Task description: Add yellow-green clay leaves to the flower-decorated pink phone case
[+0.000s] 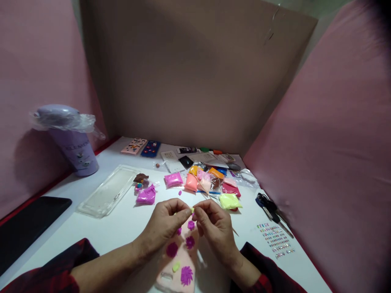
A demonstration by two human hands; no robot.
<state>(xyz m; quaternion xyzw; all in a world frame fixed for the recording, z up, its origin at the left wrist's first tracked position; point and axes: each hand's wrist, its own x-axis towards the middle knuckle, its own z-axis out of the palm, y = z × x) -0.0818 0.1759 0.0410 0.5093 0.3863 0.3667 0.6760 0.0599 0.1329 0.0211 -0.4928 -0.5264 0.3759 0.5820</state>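
Observation:
My left hand (168, 219) and my right hand (214, 224) meet at the fingertips above a phone case (181, 256). Both pinch a small bit of yellow clay (192, 209), mostly hidden by the fingers. The case is coated in peach clay and carries several magenta clay flowers (186, 276), plus a yellow clay lump (176, 266) near its camera cutout. Its far end lies under my hands. Beside my right wrist shows the pointed tip of a thin wooden stick (235, 231).
Packets of coloured clay (230, 201) lie beyond my hands. A clear case (106, 191), a black phone (33, 228) and a purple tumbler (73, 142) are on the left. Keys (273, 211) and rhinestone stickers (276, 240) sit right. Two decorated cases (134, 145) lie at the back.

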